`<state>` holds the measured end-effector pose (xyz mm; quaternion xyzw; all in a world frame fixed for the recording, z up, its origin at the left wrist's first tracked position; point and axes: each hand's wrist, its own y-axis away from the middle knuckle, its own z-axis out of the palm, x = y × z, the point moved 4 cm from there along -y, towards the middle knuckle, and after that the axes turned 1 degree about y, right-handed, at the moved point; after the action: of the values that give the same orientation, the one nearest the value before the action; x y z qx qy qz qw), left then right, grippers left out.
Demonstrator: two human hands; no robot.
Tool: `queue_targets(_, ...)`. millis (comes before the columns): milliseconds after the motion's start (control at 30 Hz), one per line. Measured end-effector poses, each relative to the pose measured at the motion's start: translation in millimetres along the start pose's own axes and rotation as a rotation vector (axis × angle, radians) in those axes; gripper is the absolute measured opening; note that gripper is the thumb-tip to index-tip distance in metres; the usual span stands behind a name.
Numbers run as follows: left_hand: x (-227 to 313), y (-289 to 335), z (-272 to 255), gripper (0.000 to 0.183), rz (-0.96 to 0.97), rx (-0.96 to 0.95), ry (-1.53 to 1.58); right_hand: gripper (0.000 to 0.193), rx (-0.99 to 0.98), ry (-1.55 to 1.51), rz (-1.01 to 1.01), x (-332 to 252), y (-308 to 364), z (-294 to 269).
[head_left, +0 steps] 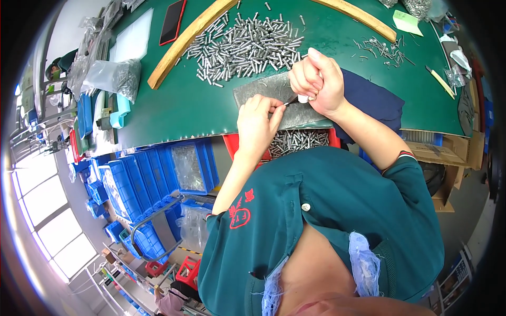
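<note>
My left hand (257,117) pinches a small metal pin (286,104) between thumb and fingertips, over a grey mat (247,95) at the table's near edge. Closed in a fist, my right hand (320,81) grips a slim tool (302,98) with a whitish handle. The tool's dark, pointed end meets the pin; its exact kind is hidden by the fingers. Beyond both hands lies a large heap of metal pins (247,50). Below the table edge, a red bin (230,143) holds many more such pins, partly covered by my left wrist.
Wooden strips (182,50) border the heap. Thin metal scraps (387,51) lie at right, near a yellowish cutter (441,82). A navy cloth (374,100) lies under my right forearm. A phone (172,22) and plastic bag (117,76) are at left; blue crates (142,179) stand below.
</note>
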<state>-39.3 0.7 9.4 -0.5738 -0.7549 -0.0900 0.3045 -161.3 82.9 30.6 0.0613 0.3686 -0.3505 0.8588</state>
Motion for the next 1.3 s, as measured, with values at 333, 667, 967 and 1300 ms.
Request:
queue_targets(333, 1.0, -4.1, -3.0, 0.010, 0.021, -0.001, -0.036, 0.042, -0.304, 0.358, -0.117, 6.0, 11.3, 17.1)
queue_targets(667, 11.2, -4.5, -17.9, 0.010, 0.069, -0.232, 0.113, 0.048, 0.028, -0.092, 0.062, 4.8, -3.9, -6.4)
queue_targets(967, -17.1, -65.1, -12.2, 0.021, -0.021, 0.206, -0.408, 0.048, 0.003, -0.060, 0.044, 3.1, -4.3, -3.3)
queue_targets(1300, -32.9, -73.6, -8.7, 0.015, -0.018, 0.005, -0.362, 0.048, -0.006, -0.044, 0.035, 3.5, -2.2, -1.2)
